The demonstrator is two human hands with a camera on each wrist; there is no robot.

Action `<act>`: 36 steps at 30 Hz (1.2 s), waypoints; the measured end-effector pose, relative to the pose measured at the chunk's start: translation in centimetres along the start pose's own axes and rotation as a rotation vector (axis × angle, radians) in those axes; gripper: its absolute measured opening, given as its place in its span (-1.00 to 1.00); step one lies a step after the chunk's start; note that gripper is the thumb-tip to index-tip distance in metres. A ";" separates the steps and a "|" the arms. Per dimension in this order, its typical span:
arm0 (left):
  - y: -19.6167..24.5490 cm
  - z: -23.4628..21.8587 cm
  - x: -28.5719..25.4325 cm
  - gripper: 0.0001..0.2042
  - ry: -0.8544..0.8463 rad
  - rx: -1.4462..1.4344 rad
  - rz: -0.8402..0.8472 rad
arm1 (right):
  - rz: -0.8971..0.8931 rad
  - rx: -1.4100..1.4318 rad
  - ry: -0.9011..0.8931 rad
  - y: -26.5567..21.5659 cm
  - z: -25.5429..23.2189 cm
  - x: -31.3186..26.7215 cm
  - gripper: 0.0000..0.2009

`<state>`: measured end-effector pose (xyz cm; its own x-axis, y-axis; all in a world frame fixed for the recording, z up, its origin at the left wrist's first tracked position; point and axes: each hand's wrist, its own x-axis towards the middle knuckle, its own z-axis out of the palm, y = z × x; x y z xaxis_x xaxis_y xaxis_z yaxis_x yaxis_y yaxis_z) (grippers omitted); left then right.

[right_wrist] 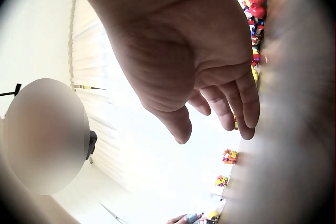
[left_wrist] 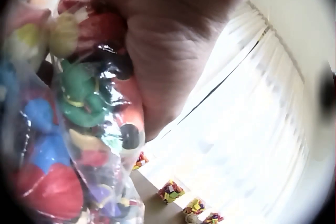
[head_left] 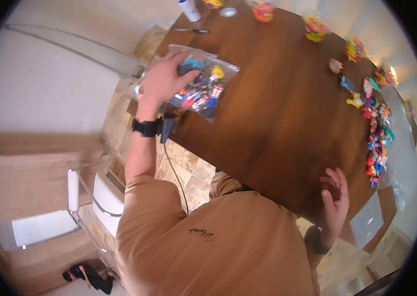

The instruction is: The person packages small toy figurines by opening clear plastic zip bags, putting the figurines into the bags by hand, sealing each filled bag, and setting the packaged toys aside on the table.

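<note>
On the left side of the table lies a clear plastic bag of small toy figures [head_left: 201,101]. My left hand [head_left: 161,81] grips it from above, the thumb apart from the fingers around a teal and dark part of the contents. In the left wrist view the palm and thumb press against the bag [left_wrist: 79,145], where red, blue and green figures show through the plastic; the fingertips are hidden. My right hand [head_left: 335,200] holds nothing and hovers by the near right table edge, its fingers loosely bent and spread in the right wrist view.
A row of toy figures [head_left: 376,133] runs along the table's right side. Several tubs of colourful pieces [head_left: 315,29] line the far edge. A pen [head_left: 192,31], a white roll [head_left: 189,10] and a grey flat sheet [head_left: 367,220] are also there. A person [head_left: 87,277] appears at lower left.
</note>
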<state>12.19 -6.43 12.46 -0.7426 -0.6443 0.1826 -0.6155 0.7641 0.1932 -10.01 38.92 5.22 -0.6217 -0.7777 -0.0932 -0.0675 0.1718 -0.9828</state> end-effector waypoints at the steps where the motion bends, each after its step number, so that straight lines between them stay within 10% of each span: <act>1: 0.5 -0.9 -0.3 -0.43 -0.045 -0.049 -0.070 | 0.014 0.028 0.005 0.0 -0.1 -0.3 -0.38; 11: -2.8 2.5 0.8 -0.46 -0.111 -0.241 -0.030 | 0.034 -0.273 0.196 -1.2 -3.0 -2.3 -0.49; 19: -1.1 1.6 1.2 -0.48 -0.183 -0.175 -0.051 | 0.437 -1.098 1.260 5.9 -19.4 -12.4 -0.60; 22: -1.0 1.7 0.9 -0.48 -0.154 -0.144 -0.024 | 0.874 -1.001 1.103 5.9 -21.6 -14.7 -0.59; 36: -1.7 1.8 0.9 -0.45 -0.143 -0.073 0.006 | 0.598 -0.889 1.319 8.1 -20.7 -16.6 -0.67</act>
<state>12.08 -8.24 10.60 -0.7796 -0.6247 0.0455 -0.5938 0.7603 0.2633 -16.32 65.76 2.06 -0.8675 0.4321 0.2464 0.3003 0.8499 -0.4331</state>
